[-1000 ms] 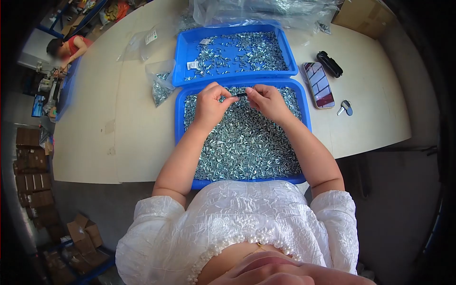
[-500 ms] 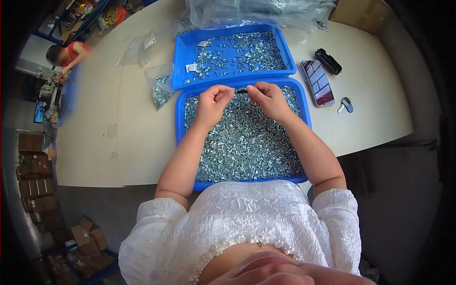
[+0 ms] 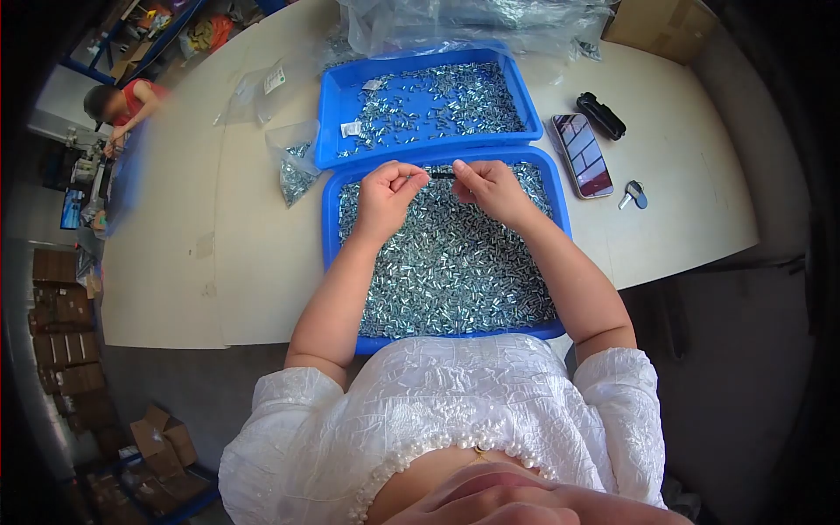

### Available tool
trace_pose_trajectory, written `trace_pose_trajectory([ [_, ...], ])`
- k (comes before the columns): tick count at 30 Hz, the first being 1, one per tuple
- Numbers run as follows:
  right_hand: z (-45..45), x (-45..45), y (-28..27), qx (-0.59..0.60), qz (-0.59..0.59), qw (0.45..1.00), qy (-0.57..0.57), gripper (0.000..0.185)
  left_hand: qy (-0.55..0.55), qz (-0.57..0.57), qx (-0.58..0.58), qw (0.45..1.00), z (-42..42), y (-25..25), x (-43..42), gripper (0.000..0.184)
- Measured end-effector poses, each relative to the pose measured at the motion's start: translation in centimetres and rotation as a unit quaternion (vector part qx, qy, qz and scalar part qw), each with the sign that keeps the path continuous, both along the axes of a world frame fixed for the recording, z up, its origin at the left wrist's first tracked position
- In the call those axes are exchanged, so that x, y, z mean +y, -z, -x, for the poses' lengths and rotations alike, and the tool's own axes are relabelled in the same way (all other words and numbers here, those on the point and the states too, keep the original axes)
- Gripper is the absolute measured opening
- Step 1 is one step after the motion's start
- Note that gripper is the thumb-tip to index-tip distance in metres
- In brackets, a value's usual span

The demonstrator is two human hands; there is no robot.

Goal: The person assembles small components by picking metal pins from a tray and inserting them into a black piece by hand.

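Over the far part of the near blue tray (image 3: 330, 229), which is filled with small shiny metal pieces (image 3: 455, 271), both hands are raised close together. My right hand (image 3: 492, 188) grips a thin black rod-like thing (image 3: 444, 176) between thumb and fingers. Its other end points at the fingertips of my left hand (image 3: 385, 199), which are pinched together; what they hold is too small to make out. Behind stands a second blue tray (image 3: 328, 109) with metal pieces scattered over its bottom and two small white labels.
Clear bags (image 3: 296, 166) lie left of the trays, one with metal pieces. On the right are a phone (image 3: 583, 156), a black case (image 3: 601, 115) and a key (image 3: 632, 195). A cardboard box (image 3: 661, 28) stands behind. A person in red (image 3: 131, 103) sits far left.
My left hand has shifted slightly at the rod's end, its fingers staying pinched. My right hand keeps the black rod. The view has shifted a little, and the other person has moved slightly.
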State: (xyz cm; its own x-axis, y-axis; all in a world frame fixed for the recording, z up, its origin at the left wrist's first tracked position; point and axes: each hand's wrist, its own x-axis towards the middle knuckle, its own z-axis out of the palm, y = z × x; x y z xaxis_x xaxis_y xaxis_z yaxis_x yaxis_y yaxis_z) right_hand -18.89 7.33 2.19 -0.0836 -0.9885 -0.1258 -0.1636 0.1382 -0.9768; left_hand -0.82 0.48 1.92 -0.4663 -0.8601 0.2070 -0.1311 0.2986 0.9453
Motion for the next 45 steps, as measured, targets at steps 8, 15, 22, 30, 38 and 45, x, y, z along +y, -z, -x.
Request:
trace_pose_trajectory([
  [8,-0.1,-0.2,1.5,0.046,0.092,0.995,-0.002,0.022,0.004,0.032,-0.023,0.999,0.1,0.6,-0.1,0.009],
  [15,-0.6,0.4,0.5,0.135,0.168,0.976,-0.007,0.012,0.016,0.016,-0.050,0.998,0.2,0.5,0.2,0.010],
  [22,-0.7,0.6,-1.0,0.161,0.087,0.982,-0.039,0.018,0.020,0.085,-0.084,0.993,0.3,0.2,0.4,0.010],
  [30,-0.8,0.5,0.1,0.247,0.174,0.951,-0.059,0.016,0.040,0.215,-0.117,0.969,-0.2,-0.6,0.4,0.012],
  [38,-0.4,0.1,0.7,0.240,0.205,0.947,-0.058,0.013,0.038,0.245,-0.147,0.958,-0.2,-0.5,0.4,0.012],
  [45,-0.5,-0.2,0.9,0.182,0.214,0.960,-0.005,0.014,0.032,0.035,-0.133,0.990,-0.1,-0.3,0.5,0.017],
])
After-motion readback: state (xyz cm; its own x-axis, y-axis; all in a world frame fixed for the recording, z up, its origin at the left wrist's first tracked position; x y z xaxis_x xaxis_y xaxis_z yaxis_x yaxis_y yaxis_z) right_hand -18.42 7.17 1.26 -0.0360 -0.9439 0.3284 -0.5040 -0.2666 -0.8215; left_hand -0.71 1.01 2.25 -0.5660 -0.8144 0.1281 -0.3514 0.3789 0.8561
